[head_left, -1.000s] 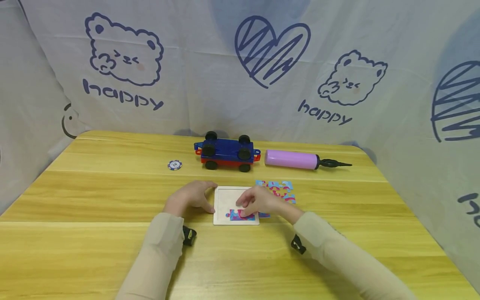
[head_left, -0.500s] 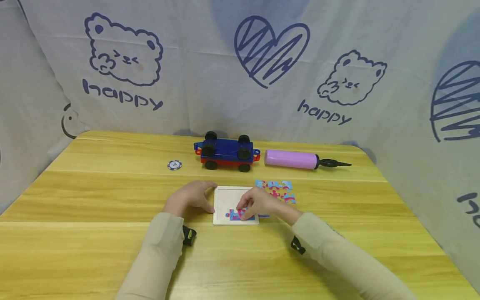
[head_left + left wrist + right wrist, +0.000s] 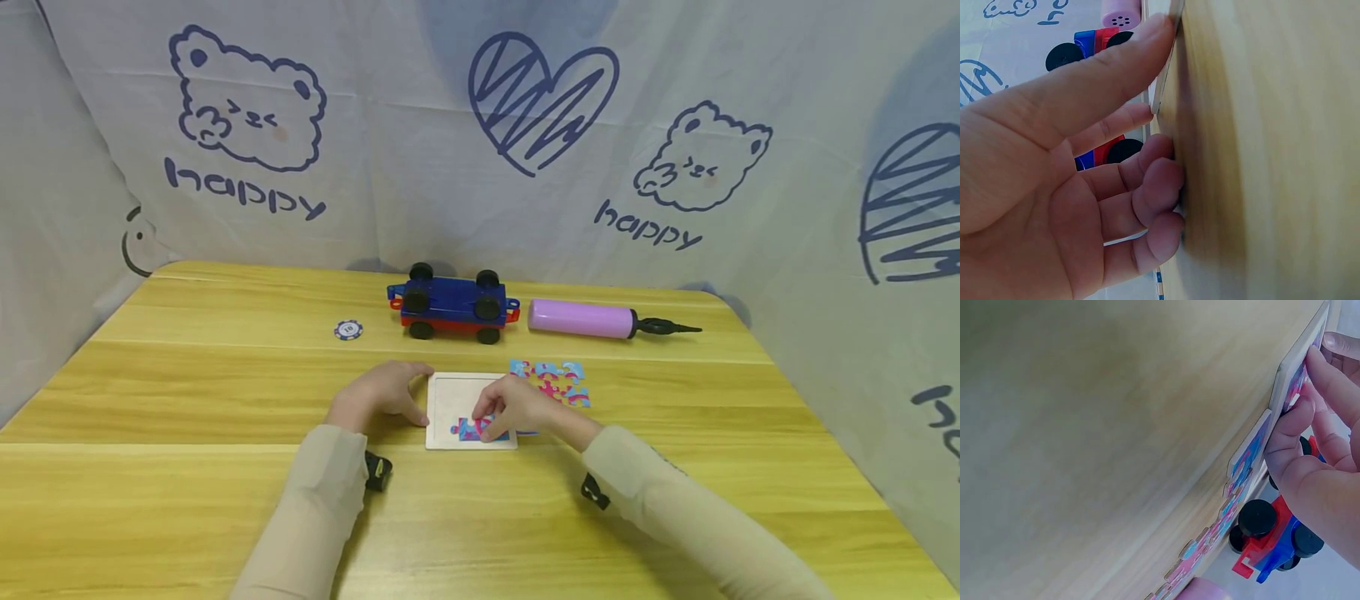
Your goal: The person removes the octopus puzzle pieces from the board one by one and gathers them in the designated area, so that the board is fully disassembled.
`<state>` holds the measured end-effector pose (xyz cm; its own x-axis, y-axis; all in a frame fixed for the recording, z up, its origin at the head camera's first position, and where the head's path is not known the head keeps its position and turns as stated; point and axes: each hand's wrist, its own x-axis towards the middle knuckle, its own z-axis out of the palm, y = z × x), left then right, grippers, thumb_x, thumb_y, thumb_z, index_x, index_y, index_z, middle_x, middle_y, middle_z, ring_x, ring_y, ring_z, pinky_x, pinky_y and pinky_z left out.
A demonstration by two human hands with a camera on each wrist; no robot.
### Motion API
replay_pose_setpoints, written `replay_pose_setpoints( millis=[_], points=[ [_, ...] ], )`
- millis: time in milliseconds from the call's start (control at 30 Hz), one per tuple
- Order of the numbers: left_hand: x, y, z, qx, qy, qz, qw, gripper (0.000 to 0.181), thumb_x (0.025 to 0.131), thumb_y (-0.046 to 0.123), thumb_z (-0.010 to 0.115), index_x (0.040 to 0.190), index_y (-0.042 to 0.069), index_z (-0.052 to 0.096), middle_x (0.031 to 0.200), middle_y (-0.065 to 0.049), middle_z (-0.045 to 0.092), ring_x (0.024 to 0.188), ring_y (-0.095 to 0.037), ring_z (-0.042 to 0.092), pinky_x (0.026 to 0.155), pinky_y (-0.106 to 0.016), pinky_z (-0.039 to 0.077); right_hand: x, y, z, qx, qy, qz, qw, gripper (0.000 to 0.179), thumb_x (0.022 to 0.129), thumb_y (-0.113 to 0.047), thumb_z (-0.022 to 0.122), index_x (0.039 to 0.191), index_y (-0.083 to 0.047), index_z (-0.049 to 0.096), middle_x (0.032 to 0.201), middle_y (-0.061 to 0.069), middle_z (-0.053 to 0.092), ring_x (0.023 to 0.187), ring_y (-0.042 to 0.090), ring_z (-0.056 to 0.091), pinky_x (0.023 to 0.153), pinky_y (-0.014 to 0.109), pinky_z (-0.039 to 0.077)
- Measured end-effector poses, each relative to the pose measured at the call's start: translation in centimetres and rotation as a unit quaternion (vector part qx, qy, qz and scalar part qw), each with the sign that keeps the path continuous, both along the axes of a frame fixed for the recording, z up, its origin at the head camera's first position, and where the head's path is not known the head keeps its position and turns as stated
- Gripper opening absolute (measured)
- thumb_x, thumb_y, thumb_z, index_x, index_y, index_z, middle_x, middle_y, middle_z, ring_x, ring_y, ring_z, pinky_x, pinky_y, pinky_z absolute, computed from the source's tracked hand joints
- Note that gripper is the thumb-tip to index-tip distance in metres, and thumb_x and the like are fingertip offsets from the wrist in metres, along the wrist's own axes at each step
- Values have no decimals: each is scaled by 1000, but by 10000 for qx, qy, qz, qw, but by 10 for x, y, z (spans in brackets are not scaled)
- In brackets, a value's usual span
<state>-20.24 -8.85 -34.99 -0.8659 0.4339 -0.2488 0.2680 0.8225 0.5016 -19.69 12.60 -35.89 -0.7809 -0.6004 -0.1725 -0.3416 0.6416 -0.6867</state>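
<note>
A shallow pale puzzle tray (image 3: 453,396) lies flat on the table. Inside it, along the near edge, are joined blue, purple and pink puzzle pieces (image 3: 467,430). My right hand (image 3: 521,404) pinches a pink-and-blue puzzle piece with thumb and forefinger at this row; the hand covers part of it. At the tray's left side my left hand (image 3: 382,390) touches the edge with an outstretched thumb and forefinger. Its other fingers (image 3: 1160,187) rest loosely bent at the table, as the left wrist view shows. Several more puzzle pieces (image 3: 576,395) lie right of the tray.
Behind the tray sits a blue and red toy wagon (image 3: 457,302) with black wheels pointing up. A purple hand pump (image 3: 581,319) lies to its right, and a poker chip (image 3: 348,330) to its left. A printed curtain (image 3: 420,192) hangs behind the table (image 3: 225,375).
My right forefinger and thumb have come down and closed on a puzzle piece at the near row. The left hand and the tray stay in place.
</note>
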Motion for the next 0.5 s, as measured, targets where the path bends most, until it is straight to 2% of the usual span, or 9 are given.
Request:
replay_pose_setpoints(
  millis=[267,500],
  points=[
    [0,0,1,-15,-8,29,10000,70,70,20,77,130,3,44,131,-17,43,121,-34,36,100,-45,28,-1,1,-1,-65,33,115,9999,15,68,-2,76,79,-1,66,70,0,57,60,8,45,56,18,42],
    [0,0,1,-24,-9,23,10000,70,70,20,77,130,3,44,132,-17,43,121,-35,36,100,-45,28,-1,1,-1,-157,-80,49,9998,17,68,-1,76,79,-3,63,70,0,55,61,9,45,56,18,41]
  ],
)
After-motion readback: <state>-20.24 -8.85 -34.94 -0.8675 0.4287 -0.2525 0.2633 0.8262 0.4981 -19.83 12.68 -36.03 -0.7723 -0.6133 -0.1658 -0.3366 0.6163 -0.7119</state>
